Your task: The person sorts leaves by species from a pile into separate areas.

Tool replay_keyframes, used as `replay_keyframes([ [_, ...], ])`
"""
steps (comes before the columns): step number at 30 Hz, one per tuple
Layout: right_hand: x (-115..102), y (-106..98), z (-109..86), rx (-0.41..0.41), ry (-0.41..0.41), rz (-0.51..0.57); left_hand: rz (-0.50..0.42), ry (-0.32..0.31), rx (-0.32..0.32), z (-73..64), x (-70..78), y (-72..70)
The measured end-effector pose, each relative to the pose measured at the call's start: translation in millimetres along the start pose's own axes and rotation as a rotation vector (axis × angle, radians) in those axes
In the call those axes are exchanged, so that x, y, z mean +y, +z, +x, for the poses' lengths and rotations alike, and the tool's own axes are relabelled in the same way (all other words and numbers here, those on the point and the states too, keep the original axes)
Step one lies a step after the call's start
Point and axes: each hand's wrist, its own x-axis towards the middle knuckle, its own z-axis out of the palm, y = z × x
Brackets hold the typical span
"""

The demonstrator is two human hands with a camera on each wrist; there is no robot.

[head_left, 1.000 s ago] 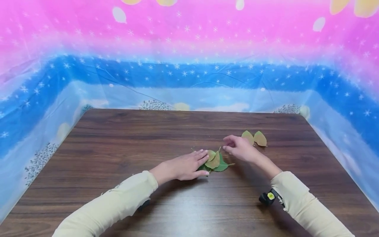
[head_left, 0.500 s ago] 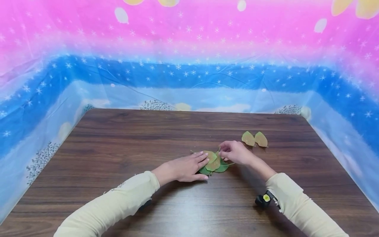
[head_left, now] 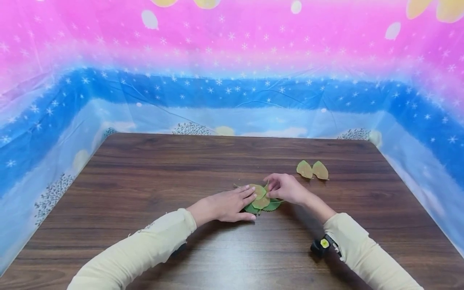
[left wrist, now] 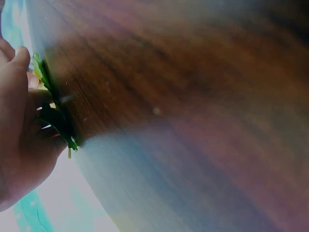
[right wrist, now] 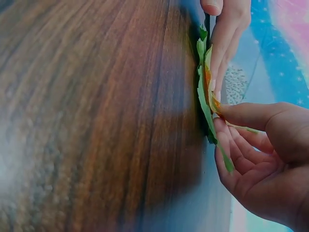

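A small pile of leaves lies mid-table, with yellow-green leaves (head_left: 261, 202) overlapping green ones (head_left: 272, 206). Over its left side rests my left hand (head_left: 226, 206), fingers straight and spread, hiding part of the pile. My right hand (head_left: 288, 189) is at the pile's right side. In the right wrist view its thumb and forefinger pinch the end of a yellowish leaf (right wrist: 208, 72), above a green leaf (right wrist: 203, 96) with a toothed edge. The left wrist view shows dark green leaves (left wrist: 57, 118) beneath the fingers of my left hand.
Two more yellow-green leaves, a left one (head_left: 304, 169) and a right one (head_left: 320, 170), lie side by side toward the back right. They stand on a dark wood-grain table (head_left: 163, 161). A pink and blue printed cloth (head_left: 232, 92) hangs around its back and sides.
My right hand has moved left and slightly down, from beside the two separate leaves to the pile, and its fingers have closed on a yellowish leaf. My left hand stays almost still.
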Motion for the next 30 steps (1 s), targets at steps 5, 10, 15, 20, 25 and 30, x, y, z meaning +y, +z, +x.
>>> replay_keyframes([
  [5,0,2,1.5,0.011,0.012,0.026,-0.007,0.008,0.000,-0.2,-2.0,-3.5],
  [10,0,6,2.7,0.077,0.016,0.053,0.004,0.017,0.008,-0.3,-3.6,-3.4],
  [15,0,10,4.0,0.130,0.011,0.060,0.004,0.012,0.010,-1.7,-2.7,-1.9],
  [20,3,9,5.6,0.136,0.027,0.112,-0.003,0.006,-0.002,-1.6,-1.8,-1.5],
  [25,7,2,7.8,0.137,0.074,0.196,0.003,0.014,0.000,-1.7,-2.7,-1.5],
  [30,9,-5,8.6,0.158,0.087,0.208,0.009,0.019,0.013,-2.0,-3.6,-1.1],
])
